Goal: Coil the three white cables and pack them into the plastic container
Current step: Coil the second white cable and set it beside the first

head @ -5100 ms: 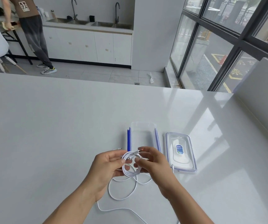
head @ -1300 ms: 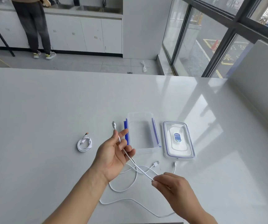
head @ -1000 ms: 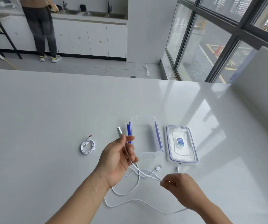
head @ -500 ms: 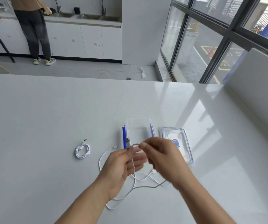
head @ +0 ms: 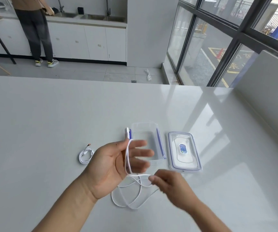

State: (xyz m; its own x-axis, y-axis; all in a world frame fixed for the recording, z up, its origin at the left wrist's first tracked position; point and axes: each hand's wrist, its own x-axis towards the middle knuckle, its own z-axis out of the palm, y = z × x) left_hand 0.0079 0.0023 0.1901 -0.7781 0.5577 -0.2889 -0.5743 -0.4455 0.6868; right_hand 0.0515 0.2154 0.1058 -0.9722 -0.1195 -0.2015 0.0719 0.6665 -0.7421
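My left hand (head: 113, 164) is held palm up over the white table, fingers straight, with its thumb pinching a white cable (head: 127, 158) just below the plug. That cable runs down across the palm to my right hand (head: 166, 183), which pinches it at its fingertips. Loose white cable loops (head: 128, 196) lie on the table under both hands; I cannot tell whether they are one cable or two. A coiled white cable (head: 85, 155) lies to the left. The clear plastic container (head: 158, 141), with blue clips, stands open and empty behind my left hand.
The container's lid (head: 184, 152) lies flat just right of the container. A white panel (head: 268, 97) borders the table on the right. Far back, a person (head: 34, 30) stands at a kitchen counter; large windows are on the right.
My right hand dropped from beside the left fingertips to below the left palm, drawing the cable across the palm. My left hand opened flat, palm up.
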